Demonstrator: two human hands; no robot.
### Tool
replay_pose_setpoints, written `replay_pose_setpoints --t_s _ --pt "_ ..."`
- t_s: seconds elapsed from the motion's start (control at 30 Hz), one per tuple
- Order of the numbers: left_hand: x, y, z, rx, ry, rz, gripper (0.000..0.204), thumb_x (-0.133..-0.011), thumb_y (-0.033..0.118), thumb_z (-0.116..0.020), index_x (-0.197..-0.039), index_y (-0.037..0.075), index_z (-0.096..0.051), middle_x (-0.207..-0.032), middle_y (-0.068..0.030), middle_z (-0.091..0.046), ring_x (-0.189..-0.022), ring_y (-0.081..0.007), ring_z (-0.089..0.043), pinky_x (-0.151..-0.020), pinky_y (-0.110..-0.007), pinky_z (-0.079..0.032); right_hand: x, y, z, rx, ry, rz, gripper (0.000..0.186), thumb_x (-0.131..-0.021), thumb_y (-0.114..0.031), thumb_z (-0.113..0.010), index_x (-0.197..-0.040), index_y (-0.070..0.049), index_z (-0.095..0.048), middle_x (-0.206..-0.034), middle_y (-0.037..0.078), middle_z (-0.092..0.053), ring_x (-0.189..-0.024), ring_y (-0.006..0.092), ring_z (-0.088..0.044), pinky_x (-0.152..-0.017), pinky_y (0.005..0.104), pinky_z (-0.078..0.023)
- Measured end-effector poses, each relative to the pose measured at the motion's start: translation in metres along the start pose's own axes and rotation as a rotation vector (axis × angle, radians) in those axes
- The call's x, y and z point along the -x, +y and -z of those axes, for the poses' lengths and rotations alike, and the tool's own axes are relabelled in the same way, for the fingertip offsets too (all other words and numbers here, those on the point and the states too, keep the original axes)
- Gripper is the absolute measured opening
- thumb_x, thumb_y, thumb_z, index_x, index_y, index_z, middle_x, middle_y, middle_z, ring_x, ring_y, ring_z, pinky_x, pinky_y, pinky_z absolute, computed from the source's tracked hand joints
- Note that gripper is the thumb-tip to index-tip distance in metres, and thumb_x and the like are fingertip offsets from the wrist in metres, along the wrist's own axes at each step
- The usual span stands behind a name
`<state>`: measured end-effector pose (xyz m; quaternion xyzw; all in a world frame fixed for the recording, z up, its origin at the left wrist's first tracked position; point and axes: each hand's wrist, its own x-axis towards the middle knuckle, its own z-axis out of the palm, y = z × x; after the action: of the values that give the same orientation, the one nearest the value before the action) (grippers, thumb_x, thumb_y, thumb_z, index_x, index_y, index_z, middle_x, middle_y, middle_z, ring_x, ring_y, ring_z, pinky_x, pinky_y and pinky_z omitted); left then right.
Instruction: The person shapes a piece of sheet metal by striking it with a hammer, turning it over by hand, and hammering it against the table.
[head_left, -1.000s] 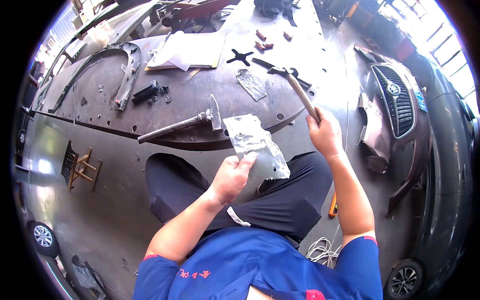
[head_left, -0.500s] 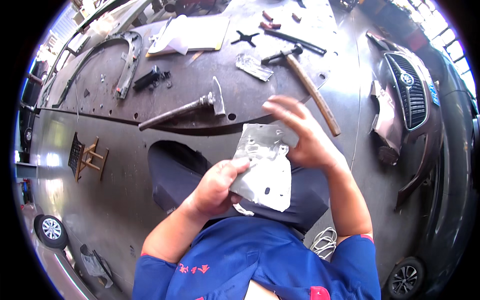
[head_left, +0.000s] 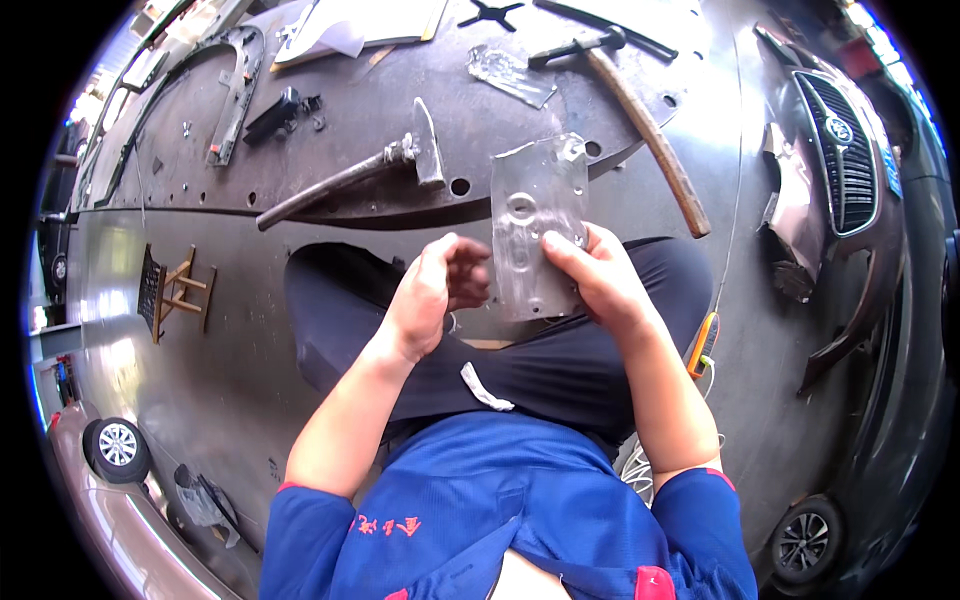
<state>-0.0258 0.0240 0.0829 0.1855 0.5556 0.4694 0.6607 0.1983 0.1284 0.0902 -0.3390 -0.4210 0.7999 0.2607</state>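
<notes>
My right hand [head_left: 598, 277] grips a thin, bare metal plate [head_left: 525, 192] with dents and small holes, its thumb across the face, held upright in front of the bench's edge. Just left of the plate, my left hand [head_left: 440, 290] holds nothing, its curled, blurred fingers apart. On the steel bench [head_left: 340, 125] a metal-handled hammer [head_left: 335, 189] lies beyond my left hand. A wooden-handled hammer [head_left: 650, 137] lies to the right, its handle sticking out over the edge. A crumpled small metal piece [head_left: 510, 73] lies near its head.
On the bench are papers [head_left: 400, 20], a curved trim part [head_left: 232, 105], a black part [head_left: 270, 120] and a cross-shaped piece [head_left: 492, 12]. A wooden stool [head_left: 180, 290] stands left on the floor. A car bumper with grille [head_left: 835, 160] stands right. Cars are at both sides, with coiled cable [head_left: 640, 465].
The wooden-handled hammer was let go from my right hand onto the bench. The plate passed from my left hand to my right and turned over; my left hand has let go.
</notes>
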Motion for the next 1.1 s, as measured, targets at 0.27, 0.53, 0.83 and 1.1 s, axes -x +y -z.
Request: replay_pose_setpoints --t_s 0.27,0.53,0.83,1.1 --pt "-0.034 -0.006 -0.017 0.056 -0.084 -0.121 0.033 -0.112 0.012 -0.049 -0.135 -0.004 -0.067 -0.125 -0.0099 -0.075 -0.112 -0.0146 -0.071 -0.099 -0.030 -0.056 -0.025 0.020 0.014 -0.229 0.059 -0.121 0.041 -0.107 -0.031 -0.067 -0.132 0.001 -0.065 -0.114 0.004 -0.074 -0.097 0.0128 -0.069 -0.088 0.0298 -0.056" --pt "-0.034 -0.005 -0.018 0.211 -0.098 -0.136 0.041 -0.114 0.020 -0.040 -0.132 -0.004 -0.068 -0.126 -0.0106 -0.074 -0.114 -0.0154 -0.068 -0.104 -0.032 -0.052 -0.033 0.024 0.033 -0.303 0.055 -0.017 0.032 -0.107 -0.032 -0.059 -0.118 -0.004 -0.070 -0.100 0.001 -0.072 -0.084 0.0108 -0.063 -0.076 0.0290 -0.049" --pt "-0.024 -0.002 -0.018 0.241 -0.104 -0.138 0.039 -0.112 0.017 -0.044 -0.136 -0.007 -0.064 -0.127 -0.0129 -0.073 -0.114 -0.0184 -0.070 -0.102 -0.033 -0.055 -0.029 0.022 0.036 -0.377 -0.007 -0.021 0.038 -0.105 -0.025 -0.062 -0.128 0.004 -0.069 -0.107 0.009 -0.077 -0.090 0.0158 -0.072 -0.083 0.0315 -0.056" --pt "-0.014 -0.004 -0.012 0.254 -0.155 -0.052 0.032 -0.110 0.011 -0.051 -0.133 -0.004 -0.067 -0.119 -0.0105 -0.076 -0.106 -0.0176 -0.075 -0.095 -0.034 -0.060 -0.025 0.019 0.030 -0.355 0.035 0.011 0.033 -0.104 -0.019 -0.067 -0.128 0.004 -0.071 -0.105 0.006 -0.077 -0.086 0.0123 -0.071 -0.078 0.0289 -0.056"
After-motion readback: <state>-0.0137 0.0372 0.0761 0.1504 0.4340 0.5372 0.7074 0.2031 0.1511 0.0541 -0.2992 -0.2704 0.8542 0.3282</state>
